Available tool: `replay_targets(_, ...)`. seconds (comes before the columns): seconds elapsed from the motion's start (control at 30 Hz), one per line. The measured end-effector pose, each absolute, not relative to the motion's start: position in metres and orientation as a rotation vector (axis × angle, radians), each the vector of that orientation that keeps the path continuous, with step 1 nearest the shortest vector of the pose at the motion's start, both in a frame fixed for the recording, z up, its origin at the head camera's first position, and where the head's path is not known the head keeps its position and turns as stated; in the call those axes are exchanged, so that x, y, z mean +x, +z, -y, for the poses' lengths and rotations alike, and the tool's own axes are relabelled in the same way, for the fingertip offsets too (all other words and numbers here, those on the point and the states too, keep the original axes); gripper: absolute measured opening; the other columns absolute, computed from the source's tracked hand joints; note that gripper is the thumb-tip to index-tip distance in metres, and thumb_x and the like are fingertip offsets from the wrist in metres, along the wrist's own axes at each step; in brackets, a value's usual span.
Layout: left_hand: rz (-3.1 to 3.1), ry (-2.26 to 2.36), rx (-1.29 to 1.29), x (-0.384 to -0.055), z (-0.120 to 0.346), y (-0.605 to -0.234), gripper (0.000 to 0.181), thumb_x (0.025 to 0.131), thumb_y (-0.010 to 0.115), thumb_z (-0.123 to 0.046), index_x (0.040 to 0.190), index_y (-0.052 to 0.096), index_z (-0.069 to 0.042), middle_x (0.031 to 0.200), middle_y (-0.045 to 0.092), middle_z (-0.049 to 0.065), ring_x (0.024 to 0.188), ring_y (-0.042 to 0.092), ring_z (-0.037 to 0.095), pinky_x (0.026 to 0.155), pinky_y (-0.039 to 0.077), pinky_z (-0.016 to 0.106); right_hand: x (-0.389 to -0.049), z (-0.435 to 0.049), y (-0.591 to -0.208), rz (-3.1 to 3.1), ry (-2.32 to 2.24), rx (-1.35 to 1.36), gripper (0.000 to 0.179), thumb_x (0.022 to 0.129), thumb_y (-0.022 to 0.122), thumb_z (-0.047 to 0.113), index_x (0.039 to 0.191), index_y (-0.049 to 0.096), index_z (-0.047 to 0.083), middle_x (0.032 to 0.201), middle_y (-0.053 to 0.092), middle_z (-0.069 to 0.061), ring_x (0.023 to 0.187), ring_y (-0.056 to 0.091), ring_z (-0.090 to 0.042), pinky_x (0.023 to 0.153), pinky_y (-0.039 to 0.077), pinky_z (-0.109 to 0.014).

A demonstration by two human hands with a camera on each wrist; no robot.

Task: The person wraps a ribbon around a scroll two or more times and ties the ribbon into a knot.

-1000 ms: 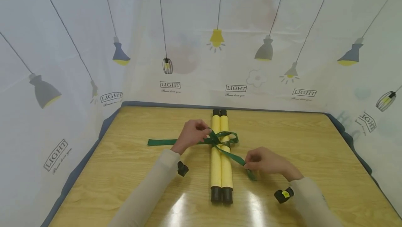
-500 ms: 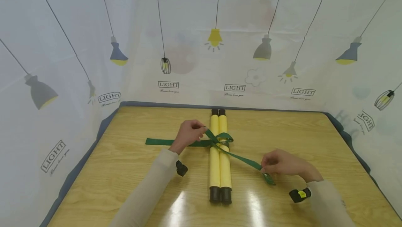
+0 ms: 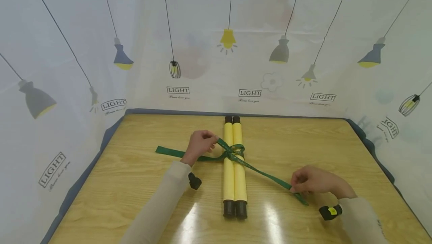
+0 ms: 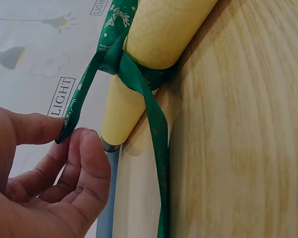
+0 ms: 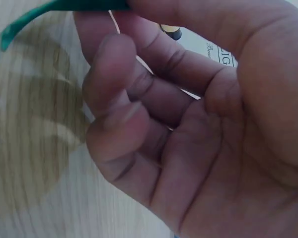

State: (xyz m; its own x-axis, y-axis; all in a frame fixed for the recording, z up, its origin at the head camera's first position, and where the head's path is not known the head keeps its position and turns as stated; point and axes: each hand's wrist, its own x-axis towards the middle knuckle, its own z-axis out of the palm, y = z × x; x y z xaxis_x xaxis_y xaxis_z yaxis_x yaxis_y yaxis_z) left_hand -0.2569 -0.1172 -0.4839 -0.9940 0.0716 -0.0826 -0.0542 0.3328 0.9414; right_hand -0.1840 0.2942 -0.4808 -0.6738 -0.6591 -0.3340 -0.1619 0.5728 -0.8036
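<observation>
Two yellow rods (image 3: 229,180) with black end caps lie side by side, pointing away from me. A green ribbon (image 3: 266,174) is wrapped around their middle, knotted on top, with a small loop to the right of the knot. My left hand (image 3: 199,146) pinches a short piece of it just left of the rods, between thumb and fingertip. Pale printed figures show on the ribbon (image 4: 158,131) in the left wrist view. Out to the right, my right hand (image 3: 317,179) pinches the long tail, whose tip (image 5: 20,27) hangs past the fingers. Another tail stretches left, passing behind my left wrist.
The wooden table (image 3: 141,206) is backed by a pale curtain (image 3: 209,7) printed with lamps, with a blue edge along the table's sides. A small black device (image 3: 195,181) is on the left wrist, another black device (image 3: 330,211) on the right.
My right hand has moved right and toward me, drawing its ribbon tail straighter. The loop on the rods has shrunk. My left hand has shifted slightly left, still pinching its piece.
</observation>
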Motion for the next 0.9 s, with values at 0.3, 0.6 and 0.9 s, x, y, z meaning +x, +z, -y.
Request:
replay_targets(0.3,-2.428,1.663,0.021,-0.253,0.119,-0.480,0.024,0.101,0.066,-0.027,0.111,0.072,-0.006,0.105,0.072,0.016,0.085,0.071,0.025,0.068,0.062,0.030,-0.189,-0.287,-0.473,-2.253,-0.988,-0.614,0.014,0.100,0.066,0.018,0.101,0.071,0.006,0.086,0.068,-0.004,0.069,0.060,-0.012,0.059,0.052,-0.028)
replay_targets(0.6,-2.699,1.561,0.176,-0.243,0.116,-0.465,0.032,0.096,0.073,-0.033,0.117,0.070,-0.009,0.111,0.069,0.009,0.095,0.066,0.024,0.069,0.057,0.032,-0.205,-0.266,-0.458,-2.365,-0.973,-0.634,0.017,0.102,0.062,0.020,0.106,0.071,0.006,0.092,0.070,-0.005,0.072,0.062,-0.016,0.061,0.052,-0.030)
replay_targets(0.9,-2.911,1.600,0.578,-0.223,0.092,-0.450,0.023,0.089,0.082,-0.018,0.106,0.069,-0.009,0.101,0.066,0.012,0.076,0.056,0.013,0.067,0.049,0.025,-0.225,-0.242,-0.451,-2.416,-0.950,-0.643,0.020,0.102,0.064,0.024,0.107,0.071,0.005,0.089,0.070,-0.007,0.074,0.061,-0.018,0.066,0.051,-0.032)
